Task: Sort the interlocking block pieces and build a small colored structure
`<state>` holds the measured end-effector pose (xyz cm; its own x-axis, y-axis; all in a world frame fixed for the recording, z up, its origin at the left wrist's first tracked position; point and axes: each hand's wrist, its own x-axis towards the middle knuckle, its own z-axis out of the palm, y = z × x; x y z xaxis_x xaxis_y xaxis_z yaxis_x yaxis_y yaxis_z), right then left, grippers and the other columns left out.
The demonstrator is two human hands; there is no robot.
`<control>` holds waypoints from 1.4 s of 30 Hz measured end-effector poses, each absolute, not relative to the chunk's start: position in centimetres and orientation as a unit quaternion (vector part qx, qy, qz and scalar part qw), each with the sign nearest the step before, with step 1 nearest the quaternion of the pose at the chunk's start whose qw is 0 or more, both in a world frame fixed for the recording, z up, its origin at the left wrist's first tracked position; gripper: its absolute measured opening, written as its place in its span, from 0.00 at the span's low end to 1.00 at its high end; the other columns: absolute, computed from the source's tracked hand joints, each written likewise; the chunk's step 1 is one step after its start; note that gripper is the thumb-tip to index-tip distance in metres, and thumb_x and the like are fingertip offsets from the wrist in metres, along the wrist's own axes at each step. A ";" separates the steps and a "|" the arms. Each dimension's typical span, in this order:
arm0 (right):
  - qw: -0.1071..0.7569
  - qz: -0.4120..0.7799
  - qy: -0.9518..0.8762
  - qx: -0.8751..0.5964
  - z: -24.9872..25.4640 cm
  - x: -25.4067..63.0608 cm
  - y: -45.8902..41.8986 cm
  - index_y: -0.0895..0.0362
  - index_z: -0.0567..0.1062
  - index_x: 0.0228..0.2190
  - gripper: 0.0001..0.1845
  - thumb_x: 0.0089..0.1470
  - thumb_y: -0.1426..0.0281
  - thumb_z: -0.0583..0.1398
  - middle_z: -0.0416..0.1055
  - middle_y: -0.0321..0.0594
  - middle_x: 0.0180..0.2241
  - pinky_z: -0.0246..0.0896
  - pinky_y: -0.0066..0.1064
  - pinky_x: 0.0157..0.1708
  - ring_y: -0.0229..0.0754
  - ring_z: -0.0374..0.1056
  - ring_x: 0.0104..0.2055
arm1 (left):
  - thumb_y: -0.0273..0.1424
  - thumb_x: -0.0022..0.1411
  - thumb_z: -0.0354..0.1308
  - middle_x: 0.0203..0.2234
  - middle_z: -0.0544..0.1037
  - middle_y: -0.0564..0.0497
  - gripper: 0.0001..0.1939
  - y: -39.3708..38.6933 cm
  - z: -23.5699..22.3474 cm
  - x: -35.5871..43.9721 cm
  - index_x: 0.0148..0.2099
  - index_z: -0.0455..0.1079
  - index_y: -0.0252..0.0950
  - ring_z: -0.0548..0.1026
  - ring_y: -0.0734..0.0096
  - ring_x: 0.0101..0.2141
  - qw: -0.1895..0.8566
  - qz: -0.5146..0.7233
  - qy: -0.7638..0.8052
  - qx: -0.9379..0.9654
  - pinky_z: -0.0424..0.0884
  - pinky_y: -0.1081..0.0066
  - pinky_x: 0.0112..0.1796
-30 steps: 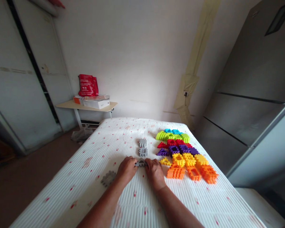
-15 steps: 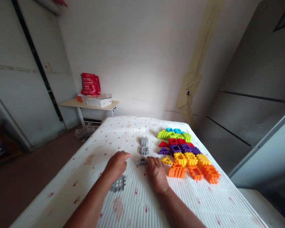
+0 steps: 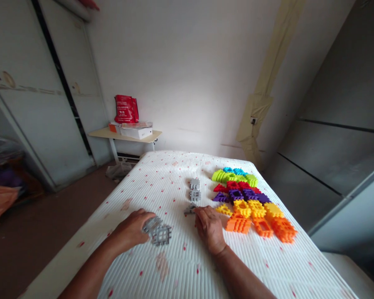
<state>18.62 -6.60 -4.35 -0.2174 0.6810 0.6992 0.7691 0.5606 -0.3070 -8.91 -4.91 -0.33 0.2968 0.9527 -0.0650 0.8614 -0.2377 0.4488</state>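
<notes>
Coloured blocks (image 3: pixel 273 210) already in rows, grey stacks (image 3: pixel 194 184) lined up, but left hand (image 3: pixel 132 228) pinches a loose grey plate (image 3: pixel 152 224) beside a grey grid (image 3: pixel 162 235), right hand (image 3: pixel 210 228) touching a small grey piece (image 3: pixel 190 209), grip unclear.

Grey blocks (image 3: pixel 162 235), orange blocks (image 3: pixel 237 224), yellow blocks (image 3: pixel 273 209), purple blocks (image 3: pixel 251 194), and striped white cloth (image 3: pixel 174 278), red-flecked

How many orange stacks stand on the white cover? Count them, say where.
3, side by side: the left stack, nearest the right hand; the middle stack; the right stack. Pieces within may be hidden.
</notes>
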 end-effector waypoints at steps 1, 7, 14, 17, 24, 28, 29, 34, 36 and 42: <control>0.418 -0.050 -0.777 -0.468 -4.3 18.6 -6.6 0.59 0.74 0.37 0.13 0.56 0.78 0.51 0.72 0.43 0.31 0.59 0.33 0.38 0.44 0.64 0.36 | 0.22 0.39 0.55 0.42 0.76 0.49 0.29 -4.9 -0.4 -8.8 0.48 0.71 0.39 0.71 0.63 0.45 0.201 0.114 0.579 0.782 0.64 0.71 0.45; 0.422 -0.050 -0.774 -0.470 -4.1 18.5 -6.8 0.57 0.74 0.36 0.14 0.55 0.77 0.50 0.72 0.42 0.30 0.59 0.32 0.36 0.43 0.65 0.35 | 0.20 0.41 0.51 0.40 0.76 0.50 0.25 -4.3 -1.7 -9.1 0.45 0.71 0.39 0.72 0.66 0.42 0.215 0.143 0.570 0.780 0.64 0.71 0.44; 0.422 -0.052 -0.781 -0.457 -4.1 18.4 -6.8 0.58 0.74 0.34 0.13 0.56 0.77 0.50 0.72 0.41 0.28 0.59 0.30 0.33 0.42 0.64 0.32 | 0.18 0.42 0.48 0.41 0.75 0.50 0.27 -4.4 -1.4 -8.2 0.47 0.67 0.37 0.72 0.69 0.42 0.280 0.233 0.559 0.745 0.65 0.71 0.45; 0.433 -0.048 -0.782 -0.446 -4.0 18.3 -6.9 0.58 0.74 0.35 0.13 0.57 0.77 0.50 0.72 0.42 0.28 0.59 0.30 0.33 0.42 0.64 0.32 | 0.18 0.42 0.49 0.42 0.74 0.50 0.27 -4.7 -0.3 -6.6 0.48 0.65 0.38 0.71 0.68 0.43 0.276 0.272 0.546 0.743 0.65 0.70 0.45; 0.472 0.010 -0.775 -0.420 -3.6 18.1 -7.4 0.57 0.73 0.40 0.11 0.58 0.73 0.52 0.74 0.43 0.32 0.64 0.31 0.36 0.42 0.68 0.35 | 0.14 0.42 0.48 0.45 0.73 0.50 0.33 -5.0 -0.2 -2.0 0.52 0.64 0.41 0.70 0.67 0.45 0.258 0.271 0.517 0.770 0.66 0.69 0.46; 0.508 0.077 -0.748 -0.420 -3.7 18.2 -7.4 0.57 0.74 0.38 0.11 0.57 0.72 0.53 0.74 0.42 0.31 0.66 0.30 0.35 0.41 0.70 0.34 | 0.14 0.41 0.48 0.47 0.72 0.50 0.35 -4.9 -0.8 -0.7 0.53 0.63 0.42 0.69 0.67 0.48 0.248 0.289 0.482 0.789 0.64 0.68 0.50; 0.520 0.097 -0.737 -0.421 -3.7 18.2 -7.4 0.56 0.74 0.38 0.11 0.56 0.72 0.53 0.74 0.42 0.31 0.66 0.30 0.34 0.40 0.70 0.34 | 0.14 0.41 0.48 0.47 0.72 0.50 0.35 -4.8 -0.8 -0.5 0.53 0.63 0.42 0.68 0.67 0.49 0.245 0.291 0.476 0.793 0.64 0.68 0.51; 0.546 0.199 -0.693 -0.427 -3.4 18.1 -7.7 0.57 0.75 0.35 0.10 0.55 0.70 0.54 0.73 0.39 0.29 0.66 0.27 0.31 0.38 0.69 0.30 | 0.14 0.42 0.48 0.49 0.71 0.50 0.35 -4.9 -0.2 -0.1 0.53 0.62 0.42 0.67 0.66 0.51 0.234 0.286 0.476 0.798 0.63 0.66 0.52; 0.553 0.233 -0.674 -0.431 -3.3 18.0 -7.7 0.57 0.74 0.33 0.08 0.54 0.68 0.56 0.72 0.37 0.27 0.65 0.26 0.30 0.37 0.68 0.28 | 0.14 0.42 0.48 0.48 0.71 0.50 0.35 -4.9 0.0 0.0 0.53 0.62 0.42 0.68 0.66 0.50 0.235 0.287 0.478 0.796 0.63 0.67 0.51; 0.588 0.296 -0.618 -0.430 -3.5 18.0 -7.3 0.57 0.72 0.31 0.08 0.52 0.65 0.59 0.69 0.35 0.25 0.63 0.25 0.28 0.35 0.64 0.26 | 0.17 0.45 0.51 0.43 0.74 0.51 0.31 -4.7 0.2 0.4 0.52 0.65 0.42 0.72 0.68 0.43 0.248 0.305 0.491 0.777 0.66 0.68 0.47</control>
<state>17.98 -7.34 -3.54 0.0603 0.8790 0.4730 0.1833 0.4560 -0.8709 0.37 -4.73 0.17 0.3316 0.9148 0.2305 0.6120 -0.3945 0.6855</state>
